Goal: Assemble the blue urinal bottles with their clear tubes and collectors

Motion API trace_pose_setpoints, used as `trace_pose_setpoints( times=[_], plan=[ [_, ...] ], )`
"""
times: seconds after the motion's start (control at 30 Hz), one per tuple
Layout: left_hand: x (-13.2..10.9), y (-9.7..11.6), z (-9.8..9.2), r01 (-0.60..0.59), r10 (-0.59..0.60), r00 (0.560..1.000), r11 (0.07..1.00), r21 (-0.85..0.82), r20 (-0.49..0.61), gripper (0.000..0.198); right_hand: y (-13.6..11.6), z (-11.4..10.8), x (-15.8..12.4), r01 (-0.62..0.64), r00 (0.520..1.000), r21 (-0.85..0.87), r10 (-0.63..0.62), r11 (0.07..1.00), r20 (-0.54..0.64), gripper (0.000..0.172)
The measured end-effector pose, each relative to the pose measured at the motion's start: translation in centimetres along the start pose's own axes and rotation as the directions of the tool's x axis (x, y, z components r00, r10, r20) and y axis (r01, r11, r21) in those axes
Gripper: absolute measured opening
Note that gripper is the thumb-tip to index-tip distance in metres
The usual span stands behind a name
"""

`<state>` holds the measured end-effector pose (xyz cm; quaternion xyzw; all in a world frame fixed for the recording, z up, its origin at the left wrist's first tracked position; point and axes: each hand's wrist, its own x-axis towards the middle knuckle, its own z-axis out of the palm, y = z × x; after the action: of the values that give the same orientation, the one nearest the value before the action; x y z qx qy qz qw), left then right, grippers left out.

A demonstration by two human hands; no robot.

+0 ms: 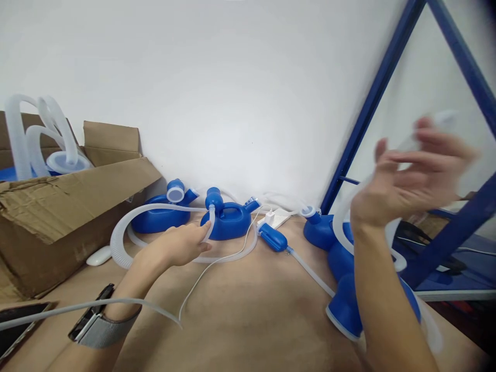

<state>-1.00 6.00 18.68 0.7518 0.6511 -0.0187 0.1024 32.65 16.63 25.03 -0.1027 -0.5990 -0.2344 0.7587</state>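
My left hand reaches forward over the table and pinches a thin clear tube that rises into a blue plastic vessel. My right hand is raised at the right, blurred by motion, with its fingers curled round a whitish ribbed hose that loops down towards another blue vessel by my forearm. A third blue vessel with a round cap lies further left, with a ribbed hose curving from it.
An open cardboard box at the left holds more coiled hoses. A white power strip, a small blue pump, a white mouse and a white cable lie on the table. Blue metal shelving stands at the right.
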Motion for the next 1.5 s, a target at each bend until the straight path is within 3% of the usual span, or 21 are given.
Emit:
trace_pose_setpoints(
  times=[0.03, 0.07, 0.1, 0.17, 0.2, 0.27, 0.33, 0.37, 0.47, 0.53, 0.6, 0.67, 0.77, 0.83, 0.97, 1.0, 1.07, 1.23, 1.33, 1.4, 1.5],
  plan=[
    [0.1, -0.1, 0.1, 0.011, -0.011, 1.000, 1.000, 0.005, -0.002, 0.068, 0.6, 0.1, -0.7, 0.050, 0.998, -0.046, -0.051, 0.998, -0.030, 0.010],
    [0.2, -0.1, 0.2, 0.024, -0.024, 1.000, 1.000, 0.010, 0.001, 0.069, 1.2, 0.1, -1.4, 0.063, 0.998, -0.092, -0.061, 0.994, 0.022, 0.011],
    [0.3, -0.1, 0.3, 0.035, -0.035, 0.999, 0.999, 0.016, 0.007, 0.070, 1.9, -0.2, -2.1, 0.048, 0.990, -0.137, -0.028, 0.989, 0.141, 0.012],
    [0.4, -0.1, 0.4, 0.042, -0.042, 0.999, 0.999, 0.020, 0.027, 0.070, 3.4, -1.5, -3.2, -0.007, 0.907, -0.204, 0.092, 0.979, 0.411, 0.012],
    [0.4, -0.1, 0.4, 0.038, -0.038, 0.999, 0.999, 0.018, 0.035, 0.070, 4.1, -2.3, -3.6, -0.035, 0.830, -0.225, 0.153, 0.974, 0.536, 0.013],
    [0.4, -0.1, 0.3, 0.027, -0.027, 0.998, 1.000, 0.013, 0.049, 0.071, 5.2, -4.2, -3.8, -0.066, 0.596, -0.282, 0.264, 0.957, 0.758, 0.021],
    [0.4, 0.0, 0.2, 0.030, -0.031, 0.998, 0.999, 0.021, 0.052, 0.074, 5.6, -6.1, -3.5, -0.051, 0.366, -0.336, 0.330, 0.941, 0.870, 0.031],
    [0.4, -0.1, 0.2, 0.037, -0.038, 0.998, 0.999, 0.028, 0.048, 0.075, 5.4, -7.1, -3.4, -0.041, 0.279, -0.354, 0.351, 0.934, 0.894, 0.034],
    [0.4, -0.4, 0.3, 0.052, -0.053, 0.998, 0.997, 0.055, 0.021, 0.074, 3.1, -10.4, -3.9, -0.032, 0.109, -0.375, 0.376, 0.926, 0.920, 0.038],
    [0.5, -0.7, 0.4, 0.050, -0.051, 0.999, 0.997, 0.060, 0.016, 0.074, 0.3, -12.8, -5.3, -0.003, -0.004, -0.328, 0.328, 0.945, 0.945, 0.045],
    [0.6, -1.0, 0.4, 0.051, -0.052, 0.998, 0.997, 0.060, 0.025, 0.077, -2.9, -15.3, -7.5, 0.035, -0.153, -0.173, 0.176, 0.984, 0.972, 0.064],
    [0.7, -1.2, 0.5, 0.059, -0.061, 0.998, 0.996, 0.065, 0.032, 0.079, -5.8, -17.5, -9.8, 0.050, -0.230, 0.011, 0.001, 0.999, 0.973, 0.069],
    [0.8, -1.3, 0.6, 0.066, -0.068, 0.997, 0.995, 0.071, 0.028, 0.079, -8.3, -19.3, -11.5, 0.129, -0.144, 0.021, -0.003, 0.991, 0.990, 0.082],
    [0.8, -1.3, 0.7, 0.063, -0.064, 0.998, 0.995, 0.073, 0.022, 0.078, -8.4, -19.6, -11.2, 0.189, -0.076, -0.039, 0.054, 0.981, 0.996, 0.079],
    [0.5, -1.1, 0.5, 0.064, -0.066, 0.998, 0.995, 0.075, 0.024, 0.080, -5.8, -18.1, -10.1, 0.288, 0.106, -0.271, 0.250, 0.919, 0.962, 0.058],
    [0.4, -1.0, 0.4, 0.060, -0.062, 0.998, 0.996, 0.068, 0.028, 0.080, -4.9, -17.4, -10.2, 0.314, 0.172, -0.315, 0.273, 0.896, 0.947, 0.057],
    [0.1, -0.8, 0.1, 0.052, -0.054, 0.998, 0.997, 0.054, 0.037, 0.079, -3.1, -16.1, -10.9, 0.372, 0.253, -0.420, 0.345, 0.828, 0.904, 0.056],
    [-0.2, -0.4, -0.3, 0.062, -0.066, 0.996, 0.996, 0.056, 0.065, 0.078, -0.2, -13.2, -14.2, 0.506, 0.277, -0.500, 0.417, 0.703, 0.866, 0.045],
    [-0.3, -0.2, -0.5, 0.071, -0.075, 0.995, 0.996, 0.056, 0.073, 0.078, 0.5, -11.9, -15.8, 0.553, 0.280, -0.532, 0.458, 0.642, 0.844, 0.048],
    [-0.3, -0.2, -0.6, 0.068, -0.072, 0.995, 0.997, 0.047, 0.076, 0.078, 0.5, -11.1, -16.4, 0.524, 0.250, -0.524, 0.466, 0.671, 0.848, 0.053],
    [-0.3, -0.2, -0.6, 0.048, -0.050, 0.996, 0.998, 0.038, 0.074, 0.078, -0.5, -9.4, -16.6, 0.376, 0.236, -0.548, 0.494, 0.747, 0.837, 0.053]
  ],
)
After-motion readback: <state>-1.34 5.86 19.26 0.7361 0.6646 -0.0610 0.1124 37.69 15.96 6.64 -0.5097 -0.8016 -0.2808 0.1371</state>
